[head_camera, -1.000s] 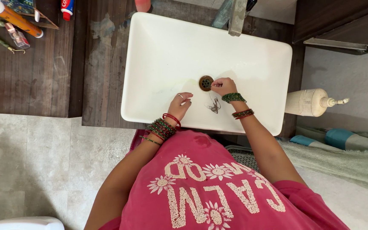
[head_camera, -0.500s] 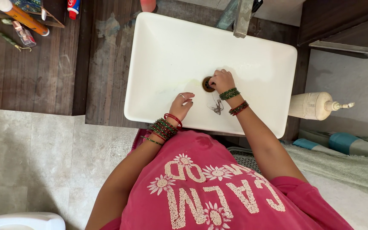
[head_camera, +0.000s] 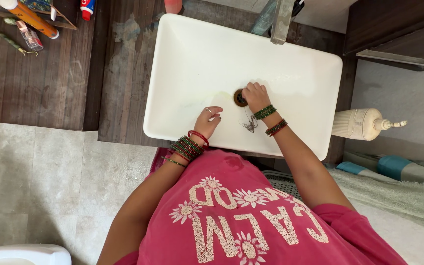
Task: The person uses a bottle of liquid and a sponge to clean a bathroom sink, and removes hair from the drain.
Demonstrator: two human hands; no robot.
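My right hand (head_camera: 254, 94) reaches into the white rectangular sink (head_camera: 187, 54), its fingertips bunched on the round brown drain (head_camera: 238, 97). Whatever is between those fingertips is hidden. A small dark clump of hair (head_camera: 248, 123) lies on the basin floor just below that wrist. My left hand (head_camera: 208, 120) rests on the basin floor near the front rim, fingers loosely curled and holding nothing. It wears a ring, and both wrists carry green and red bangles.
A metal tap (head_camera: 281, 19) overhangs the sink's far edge. Tubes and small bottles (head_camera: 28, 22) lie on the dark wooden counter (head_camera: 40, 83) at far left. A cream pump dispenser (head_camera: 364, 123) lies to the right. Towels (head_camera: 393, 169) are at lower right, tiled floor at left.
My right hand has dropped from a pinch just above the drain down onto it, covering its right side. The left hand stays put. The view shifted slightly.
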